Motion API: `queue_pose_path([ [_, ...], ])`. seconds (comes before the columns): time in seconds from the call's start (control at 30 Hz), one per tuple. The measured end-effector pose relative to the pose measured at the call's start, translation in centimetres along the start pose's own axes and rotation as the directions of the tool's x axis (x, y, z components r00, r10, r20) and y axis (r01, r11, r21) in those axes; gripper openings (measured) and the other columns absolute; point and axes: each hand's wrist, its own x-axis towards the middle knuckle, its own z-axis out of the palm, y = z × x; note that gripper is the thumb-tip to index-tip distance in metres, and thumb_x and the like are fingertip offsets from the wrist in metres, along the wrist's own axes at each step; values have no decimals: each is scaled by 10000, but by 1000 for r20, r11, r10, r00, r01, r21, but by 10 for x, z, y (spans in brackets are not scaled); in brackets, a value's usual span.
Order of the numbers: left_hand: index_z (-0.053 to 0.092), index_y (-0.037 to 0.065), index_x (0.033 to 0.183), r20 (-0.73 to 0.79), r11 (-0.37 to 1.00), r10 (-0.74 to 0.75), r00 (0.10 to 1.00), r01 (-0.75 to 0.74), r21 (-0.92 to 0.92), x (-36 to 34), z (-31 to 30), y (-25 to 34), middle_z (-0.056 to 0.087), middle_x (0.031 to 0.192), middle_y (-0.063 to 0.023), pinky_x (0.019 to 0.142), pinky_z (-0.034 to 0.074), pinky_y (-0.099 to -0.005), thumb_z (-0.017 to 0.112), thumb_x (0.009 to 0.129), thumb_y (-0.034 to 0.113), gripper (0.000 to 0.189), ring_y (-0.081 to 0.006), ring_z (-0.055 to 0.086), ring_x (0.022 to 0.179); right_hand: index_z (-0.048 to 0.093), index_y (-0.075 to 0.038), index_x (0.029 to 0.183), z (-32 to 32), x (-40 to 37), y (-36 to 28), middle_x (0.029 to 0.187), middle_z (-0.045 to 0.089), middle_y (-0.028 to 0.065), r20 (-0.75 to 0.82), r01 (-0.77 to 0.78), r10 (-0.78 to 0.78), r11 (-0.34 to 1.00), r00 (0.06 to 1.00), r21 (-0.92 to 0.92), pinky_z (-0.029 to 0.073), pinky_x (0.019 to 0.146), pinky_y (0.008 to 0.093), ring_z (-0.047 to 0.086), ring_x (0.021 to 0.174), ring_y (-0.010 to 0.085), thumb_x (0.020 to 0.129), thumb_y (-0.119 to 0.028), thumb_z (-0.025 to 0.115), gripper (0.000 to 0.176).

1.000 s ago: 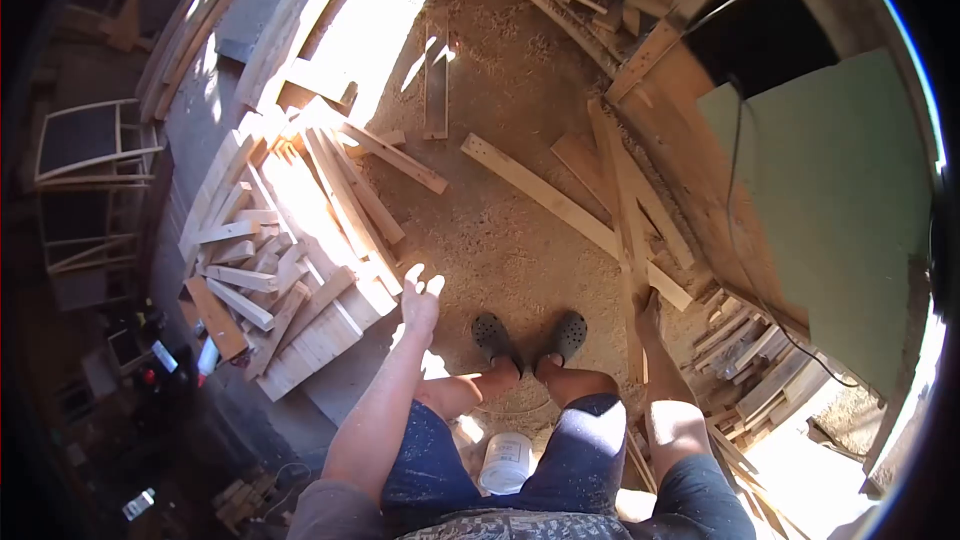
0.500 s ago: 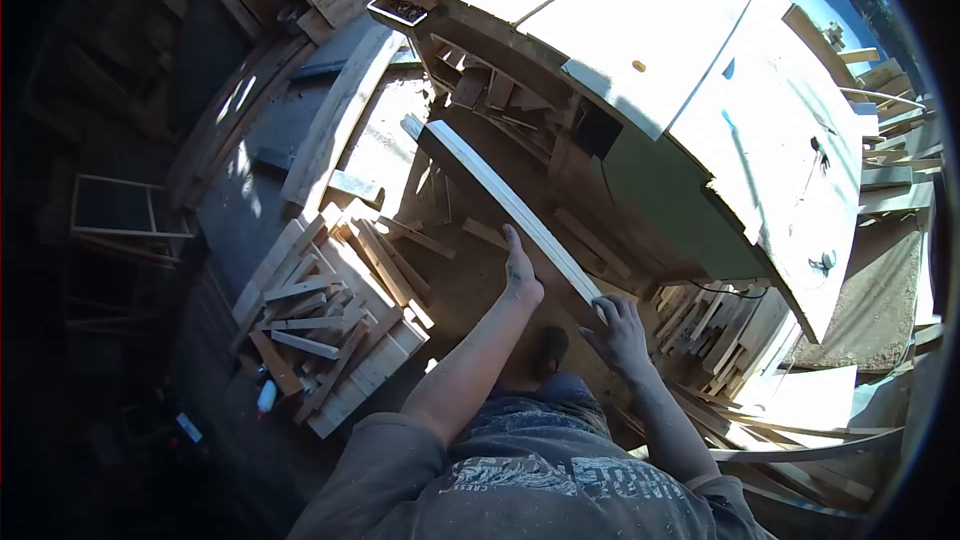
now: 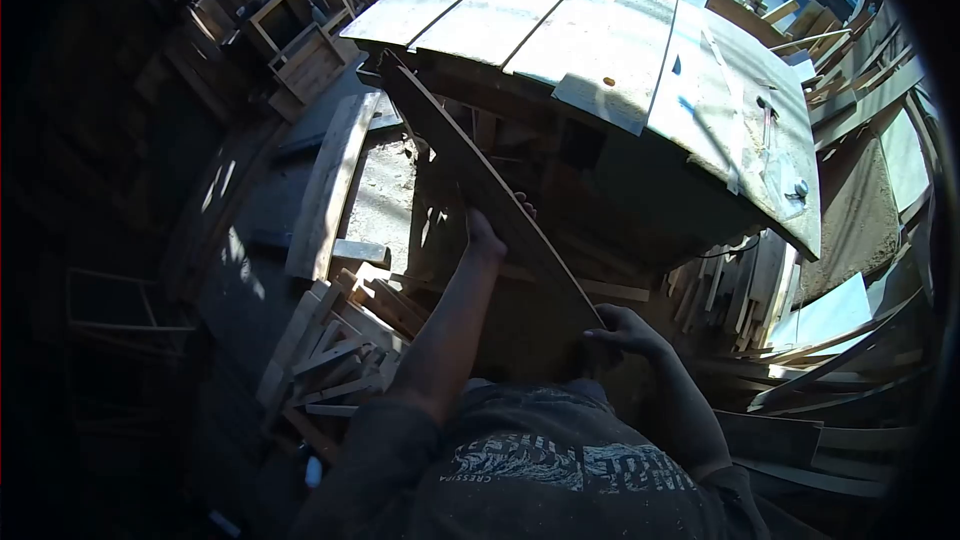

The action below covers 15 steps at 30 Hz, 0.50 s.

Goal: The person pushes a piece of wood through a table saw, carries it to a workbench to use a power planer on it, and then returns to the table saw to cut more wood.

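Note:
A long wooden board [image 3: 470, 175] runs diagonally in front of me, its broad face dark in shadow and its upper edge lit. My left hand [image 3: 490, 235] is under the board near its middle, with fingertips showing past the far edge. At the near end of the board, my right hand [image 3: 625, 332] grips the corner between thumb and fingers. The far end of the board is close to the front left corner of a worktable [image 3: 480, 25] with a pale top.
Scrap wood pieces [image 3: 345, 355] lie heaped at lower left, near a long thick beam [image 3: 330, 185]. Stacked offcuts [image 3: 735, 300] stand below the table's right side. Thin curved strips [image 3: 850, 360] spread at right. A dark-framed rack [image 3: 130, 300] is at far left.
The board has turned so its broad face shows, and its far end has moved up and left toward the table corner. My left hand has shifted up and left with it. The view is darker.

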Motion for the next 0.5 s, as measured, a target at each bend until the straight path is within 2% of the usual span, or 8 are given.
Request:
queue_pose_path([
  [0.03,559,37,1044,-72,999,-8,997,12,47,0,4,3,611,940,-177,845,505,-522,368,881,682,692,-359,611,863,530,1,1231,10,6,11,1023,636,87,-29,-6,7,1000,1000,10,481,870,294,608,956,154,820,-387,730,599],
  [0.07,559,37,1044,-67,998,-19,998,23,50,-1,5,5,611,940,-177,845,505,-522,368,881,682,692,-359,611,863,530,1,1231,18,2,13,1023,636,87,-40,-8,9,1000,999,16,481,870,294,608,956,154,820,-387,730,599],
  [0.13,540,50,1124,-85,997,-60,995,64,53,3,9,8,621,1006,-171,868,504,-519,325,941,598,616,-351,617,929,513,-1,1223,34,-6,-1,977,626,90,-52,-21,42,938,998,346,511,815,314,626,886,164,848,-349,701,545],
  [0.17,540,50,1124,-78,996,-73,994,78,54,10,4,7,621,1006,-171,868,504,-519,325,941,598,616,-351,617,929,513,-1,1223,40,-10,-6,977,626,90,-67,-20,46,937,997,349,511,815,314,626,886,164,848,-349,701,545],
  [0.23,509,63,1215,65,993,-14,998,6,119,37,-25,0,616,1108,-151,895,498,-511,307,994,485,518,-331,611,1009,478,4,1255,44,-14,-20,978,622,107,-80,4,60,772,995,635,538,758,336,649,842,193,868,-341,664,550],
  [0.33,492,67,1263,-12,991,-95,995,95,91,46,-37,-12,606,1169,-127,918,490,-503,301,1018,404,458,-314,599,1061,454,21,1274,47,-29,-75,1005,621,132,-84,-75,208,656,975,751,553,710,351,666,807,227,875,-384,635,597],
  [0.47,438,11,1306,-149,978,-98,984,123,168,37,-35,-23,543,1240,-173,976,451,-489,329,1012,393,494,-343,546,1118,513,47,1223,48,7,-36,971,637,157,-10,-158,290,550,957,820,549,693,367,669,785,236,863,-417,607,595],
  [0.5,438,11,1306,-147,978,-99,984,123,168,36,-36,-25,543,1240,-173,976,451,-489,329,1012,393,494,-343,546,1118,554,53,1154,51,5,-54,925,640,148,-81,-126,333,554,939,823,543,677,371,663,762,225,857,-412,594,553],
])
